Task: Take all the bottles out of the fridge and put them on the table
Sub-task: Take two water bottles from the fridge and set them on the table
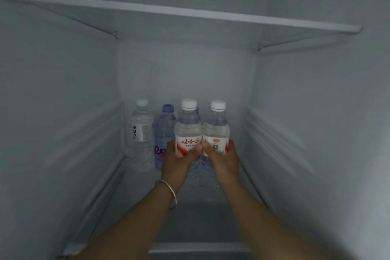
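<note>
White-capped bottle with red label [188, 131] is gripped low on its body by the left hand [176, 162]; a matching second bottle [217, 131] is gripped likewise by the right hand [223, 160]. Both stand upright, touching side by side, mid-fridge. Far left, a clear bottle [141, 133] and a blue-capped bottle [165, 131] stand against the back wall [185, 74]. Open room lies near, between the side walls.
</note>
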Demonstrator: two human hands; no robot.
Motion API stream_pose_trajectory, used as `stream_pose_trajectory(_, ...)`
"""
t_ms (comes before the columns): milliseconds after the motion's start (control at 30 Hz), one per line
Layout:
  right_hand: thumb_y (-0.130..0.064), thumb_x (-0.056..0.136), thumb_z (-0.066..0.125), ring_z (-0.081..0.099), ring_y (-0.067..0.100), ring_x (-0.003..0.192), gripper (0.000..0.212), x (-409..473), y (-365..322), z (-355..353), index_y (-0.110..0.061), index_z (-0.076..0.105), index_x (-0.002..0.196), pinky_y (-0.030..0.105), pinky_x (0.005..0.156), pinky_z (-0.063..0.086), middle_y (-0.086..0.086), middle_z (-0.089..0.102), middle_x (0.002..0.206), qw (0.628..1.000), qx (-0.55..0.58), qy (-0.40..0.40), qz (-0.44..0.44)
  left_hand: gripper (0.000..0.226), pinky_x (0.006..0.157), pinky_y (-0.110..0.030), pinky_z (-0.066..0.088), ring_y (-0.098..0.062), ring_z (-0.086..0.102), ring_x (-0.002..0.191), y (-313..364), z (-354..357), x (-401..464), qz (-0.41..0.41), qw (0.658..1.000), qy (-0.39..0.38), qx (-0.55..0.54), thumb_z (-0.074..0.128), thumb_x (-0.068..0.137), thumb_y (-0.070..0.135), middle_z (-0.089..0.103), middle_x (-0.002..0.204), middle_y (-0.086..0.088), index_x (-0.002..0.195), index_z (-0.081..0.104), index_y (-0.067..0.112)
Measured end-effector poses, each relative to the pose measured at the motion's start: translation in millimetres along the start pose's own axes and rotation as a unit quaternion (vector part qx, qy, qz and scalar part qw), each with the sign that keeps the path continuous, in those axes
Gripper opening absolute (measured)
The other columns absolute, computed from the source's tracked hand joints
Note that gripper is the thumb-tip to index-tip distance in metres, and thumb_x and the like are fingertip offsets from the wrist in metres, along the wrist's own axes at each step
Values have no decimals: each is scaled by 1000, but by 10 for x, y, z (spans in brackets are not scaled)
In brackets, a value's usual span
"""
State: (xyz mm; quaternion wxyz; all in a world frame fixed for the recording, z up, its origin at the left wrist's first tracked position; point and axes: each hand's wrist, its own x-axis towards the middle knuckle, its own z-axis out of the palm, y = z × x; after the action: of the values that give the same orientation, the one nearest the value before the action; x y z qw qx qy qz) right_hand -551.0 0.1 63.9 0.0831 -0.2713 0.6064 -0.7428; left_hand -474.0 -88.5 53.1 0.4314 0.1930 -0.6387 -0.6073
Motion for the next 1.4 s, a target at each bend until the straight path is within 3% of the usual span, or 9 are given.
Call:
stream_pose_trajectory(167,-30,75,77,64,1,83,26,-347,-331,227,-35,54,85,21,74,52,-16,66,88,998,28,31,-40,71,69,-18,56,-9,71,87,352,-246,-204,42,999,25,19,80,53,56,74,99,1,109,63,15)
stream_pose_trajectory(267,-28,78,75,62,-5,78,25,-603,-489,262,-38,52,83,13,67,49,-19,64,84,998,35,12,-56,72,80,-36,59,-14,72,90,550,-418,-434,54,998,17,24,80,52,60,75,99,-1,108,65,16)
stream_pose_trajectory(467,-28,82,71,71,10,88,15,-1361,-730,234,-27,65,95,25,77,55,-7,74,91,998,37,-5,-60,72,86,-42,57,-19,71,94,880,-726,-1207,30,999,-8,15,82,53,61,75,100,-2,108,64,18)
stream_pose_trajectory(600,-47,75,72,72,10,84,36,-2028,-892,214,-21,72,99,38,82,58,-5,76,88,999,1,3,-47,42,77,-30,57,-13,73,85,1112,-967,-1831,-3,1000,-22,19,78,62,51,77,87,2,90,72,20)
stream_pose_trajectory(733,-50,76,71,72,10,78,29,-2815,-983,105,-24,71,88,33,75,57,-7,75,82,999,-32,34,-28,66,86,-44,57,-17,73,85,1147,-1230,-2456,-19,998,-39,41,78,49,66,76,89,0,96,70,20)
stream_pose_trajectory(933,-60,71,68,71,10,82,40,-3993,-996,-316,-26,68,93,37,81,58,-8,74,86,992,-80,88,37,75,89,-42,56,-14,72,89,1078,-1314,-3578,-82,992,-90,36,76,47,68,75,95,1,104,67,20)
stream_pose_trajectory(1233,-80,53,59,70,12,90,66,-5156,-863,-1110,-33,65,98,40,86,56,-9,73,94,979,-103,134,116,54,80,-33,57,-17,72,88,961,-1015,-4904,-133,981,-132,53,77,65,51,75,94,-3,103,67,14)
stream_pose_trajectory(1333,-91,43,55,67,16,102,94,-5483,-833,-1396,-30,63,113,42,92,53,-5,71,109,974,-118,129,143,44,72,-24,57,-9,72,79,952,-890,-5381,-151,979,-124,53,76,71,48,75,89,1,101,67,16)
stream_pose_trajectory(1400,-94,42,52,66,16,103,101,-5743,-781,-1625,-27,62,116,42,92,53,-4,70,111,972,-129,118,155,43,66,-19,54,-8,71,78,917,-798,-5731,-166,978,-120,50,74,73,45,74,90,1,102,67,15)
